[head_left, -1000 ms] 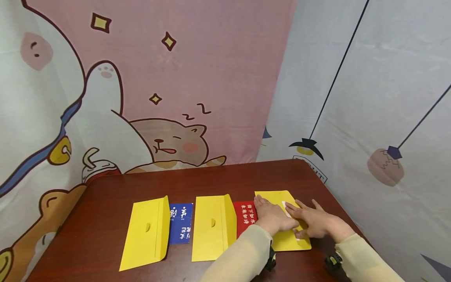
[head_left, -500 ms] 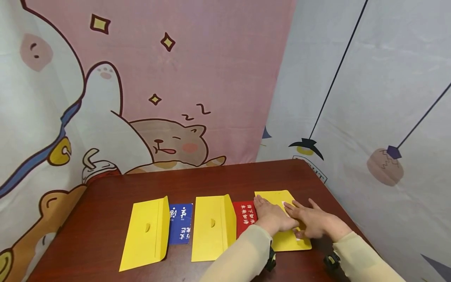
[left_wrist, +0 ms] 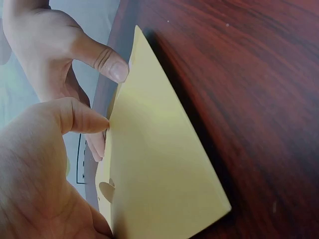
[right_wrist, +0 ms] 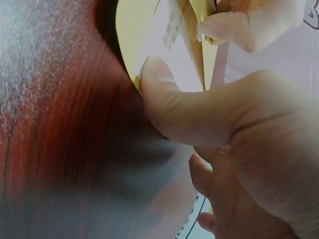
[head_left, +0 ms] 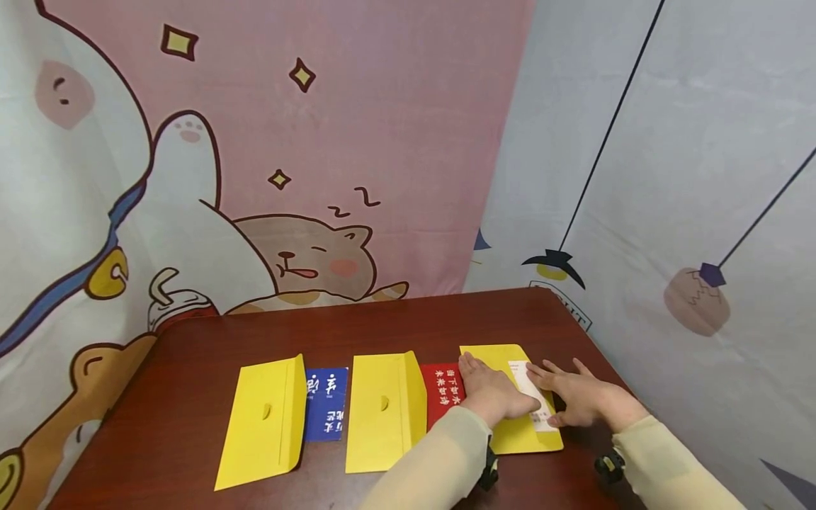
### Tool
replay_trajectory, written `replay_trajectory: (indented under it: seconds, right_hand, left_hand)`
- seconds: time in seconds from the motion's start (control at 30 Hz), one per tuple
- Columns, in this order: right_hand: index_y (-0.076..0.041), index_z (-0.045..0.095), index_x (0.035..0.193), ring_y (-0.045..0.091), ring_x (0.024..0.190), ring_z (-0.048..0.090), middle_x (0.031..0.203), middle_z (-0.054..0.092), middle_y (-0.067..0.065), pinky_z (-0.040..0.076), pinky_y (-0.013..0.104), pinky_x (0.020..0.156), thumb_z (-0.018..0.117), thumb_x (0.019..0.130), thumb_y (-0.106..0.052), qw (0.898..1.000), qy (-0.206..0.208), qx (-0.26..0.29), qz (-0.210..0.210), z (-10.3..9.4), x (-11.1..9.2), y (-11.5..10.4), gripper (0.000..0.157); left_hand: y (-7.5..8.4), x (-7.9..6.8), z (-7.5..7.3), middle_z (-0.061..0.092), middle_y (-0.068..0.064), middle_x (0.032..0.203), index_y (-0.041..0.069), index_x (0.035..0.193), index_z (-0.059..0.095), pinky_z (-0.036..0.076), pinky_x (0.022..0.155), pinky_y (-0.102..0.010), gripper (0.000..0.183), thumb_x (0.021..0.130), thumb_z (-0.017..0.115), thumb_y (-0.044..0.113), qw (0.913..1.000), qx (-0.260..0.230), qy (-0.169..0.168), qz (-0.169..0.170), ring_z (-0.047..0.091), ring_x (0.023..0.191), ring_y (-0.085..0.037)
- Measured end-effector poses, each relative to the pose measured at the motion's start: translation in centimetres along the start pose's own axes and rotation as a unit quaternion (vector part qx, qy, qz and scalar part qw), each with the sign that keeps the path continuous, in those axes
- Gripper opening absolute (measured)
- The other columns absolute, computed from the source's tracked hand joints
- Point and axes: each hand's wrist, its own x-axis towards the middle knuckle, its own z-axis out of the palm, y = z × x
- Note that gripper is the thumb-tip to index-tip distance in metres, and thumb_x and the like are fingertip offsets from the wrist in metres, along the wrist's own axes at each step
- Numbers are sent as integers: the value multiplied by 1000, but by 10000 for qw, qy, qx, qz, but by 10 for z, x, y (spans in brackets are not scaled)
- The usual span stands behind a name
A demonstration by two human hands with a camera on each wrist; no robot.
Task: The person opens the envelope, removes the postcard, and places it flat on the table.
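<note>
At the right of the head view a yellow envelope (head_left: 519, 439) lies on the table, its flap side toward the right. My left hand (head_left: 494, 393) rests across it with fingers extended; in the left wrist view its thumb (left_wrist: 89, 119) is at the envelope's mouth edge. A white card (head_left: 528, 386) with printed characters shows at the mouth, over the flap. Beside it, my right hand (head_left: 583, 400) has its fingers spread out, and in the right wrist view the thumb (right_wrist: 162, 84) touches the card's outer end. The left palm hides part of the envelope.
Two more yellow envelopes lie leftward, a middle one (head_left: 379, 411) and a far-left one (head_left: 264, 418). A blue card (head_left: 327, 404) and a red card (head_left: 441, 386) stick out beside them. The brown table (head_left: 357, 329) backs onto a cartoon-printed curtain (head_left: 408, 142).
My right hand has shifted slightly right off the white card, so more of the card shows. The left hand stays on the envelope, nearly still.
</note>
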Motion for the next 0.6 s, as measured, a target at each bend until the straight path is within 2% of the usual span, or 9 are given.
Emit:
replay_trajectory:
  seconds: [0.23,0.6]
  right_hand:
    - [-6,45,160,50,156,19,172,30,11,0,82,113,92,80,-22,9999,0,164,-43,-2,-1,3,94]
    - [-7,45,161,51,155,21,171,30,13,1,83,112,93,80,-22,9996,83,231,132,-3,-7,8,95]
  left_hand:
    - [0,-1,0,42,-9,164,16,156,53,14,127,-54,106,79,54,90,10000,22,40,-17,28,156,-36]
    - [2,0,2,41,-12,165,15,156,53,15,127,-54,107,78,55,89,9999,115,78,-7,27,156,-40]
